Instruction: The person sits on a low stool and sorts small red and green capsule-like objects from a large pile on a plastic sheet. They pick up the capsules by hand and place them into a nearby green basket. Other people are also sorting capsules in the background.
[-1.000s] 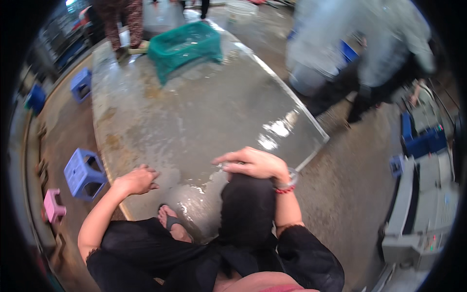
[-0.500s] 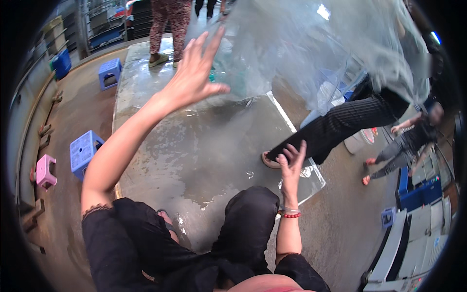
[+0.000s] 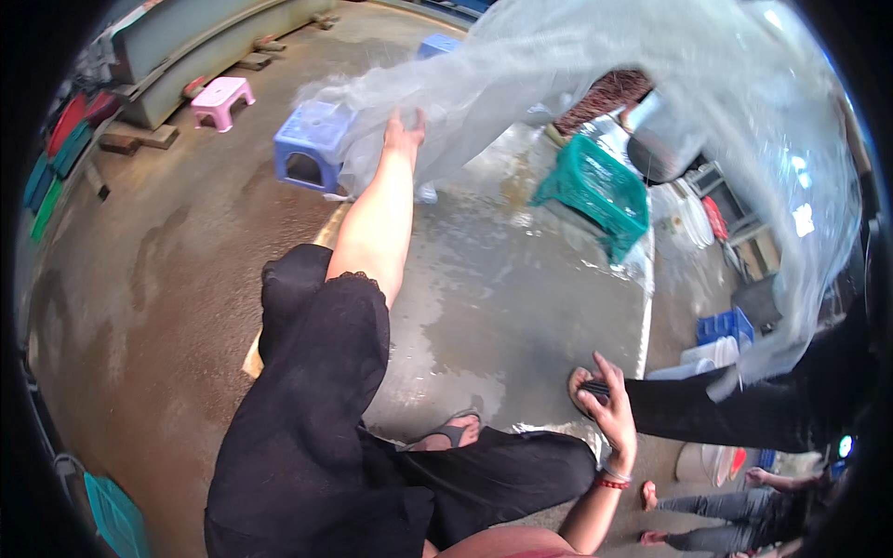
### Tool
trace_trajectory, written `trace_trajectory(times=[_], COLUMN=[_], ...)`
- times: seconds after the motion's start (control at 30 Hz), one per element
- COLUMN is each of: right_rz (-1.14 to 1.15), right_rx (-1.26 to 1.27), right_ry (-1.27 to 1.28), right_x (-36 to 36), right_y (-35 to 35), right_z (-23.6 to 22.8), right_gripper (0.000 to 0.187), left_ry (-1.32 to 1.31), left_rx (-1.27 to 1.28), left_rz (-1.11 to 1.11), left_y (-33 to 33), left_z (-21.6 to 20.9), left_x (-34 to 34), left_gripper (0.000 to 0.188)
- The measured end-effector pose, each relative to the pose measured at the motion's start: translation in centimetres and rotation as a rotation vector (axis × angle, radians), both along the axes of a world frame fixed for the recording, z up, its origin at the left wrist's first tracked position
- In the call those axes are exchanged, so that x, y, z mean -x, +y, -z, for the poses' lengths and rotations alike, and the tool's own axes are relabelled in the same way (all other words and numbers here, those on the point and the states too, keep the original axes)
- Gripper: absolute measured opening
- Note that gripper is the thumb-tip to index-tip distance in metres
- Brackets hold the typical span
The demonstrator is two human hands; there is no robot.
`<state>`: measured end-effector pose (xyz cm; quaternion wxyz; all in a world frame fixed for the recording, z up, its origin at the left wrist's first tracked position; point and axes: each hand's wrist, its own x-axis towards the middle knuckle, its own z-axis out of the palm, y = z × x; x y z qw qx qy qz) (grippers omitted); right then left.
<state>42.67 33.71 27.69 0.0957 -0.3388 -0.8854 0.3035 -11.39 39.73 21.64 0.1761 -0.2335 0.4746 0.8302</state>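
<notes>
A large, thin sheet of clear plastic film billows across the upper part of the view, from a blue stool round to the far right. My left hand reaches far forward against its left part, with fingers apart and the film around and behind them. Some of those fingertips are blurred. My right hand is held low at the right, open and holding nothing, with a red bead bracelet on its wrist. Below the film lies a wet grey sheet on the floor, where my sandalled foot rests.
A green plastic chair or stool shows through the film. Blue and pink stools stand at the left. Another person's dark trouser leg is close to my right hand. Tubs and a further person are at the right.
My view has swung left. The film now spreads further left, and my left hand has gone from open air up against it. The right hand stays low and open.
</notes>
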Motion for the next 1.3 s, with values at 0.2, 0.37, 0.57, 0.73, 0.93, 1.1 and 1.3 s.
trace_trajectory(times=[0.2,0.37,0.57,0.73,0.93,1.1,1.3], right_rz=[-0.434,-0.416,-0.307,-0.128,0.436,0.929,1.372], right_rx=[0.300,0.845,1.344,1.197,-0.747,-0.286,1.184], right_ry=[-0.380,-0.159,1.024,1.658,0.539,1.169,0.938], right_x=[7.6,17.5,25.7,25.0,21.8,18.2,23.5], right_y=[-0.1,0.7,7.8,17.7,21.8,14.5,0.7], right_z=[-2.0,2.7,1.9,-2.8,-1.2,14.9,30.7], right_gripper=[0.081,0.101,0.121,0.099,0.060,0.040,0.113], left_ry=[0.507,0.805,0.921,0.931,0.968,0.947,1.135], left_rx=[-0.237,-0.247,-0.077,0.141,0.335,0.467,0.723], left_rz=[-0.053,0.220,0.612,0.984,1.287,1.684,1.280], left_y=[-7.9,-10.1,-11.4,-10.1,-8.6,-11.0,-13.3], left_z=[-11.6,-18.8,-20.5,-17.7,-14.7,-20.5,-24.1], left_x=[10.6,13.6,14.1,16.3,15.4,14.9,14.8], left_gripper=[0.085,0.070,0.052,0.039,0.028,0.047,0.052])
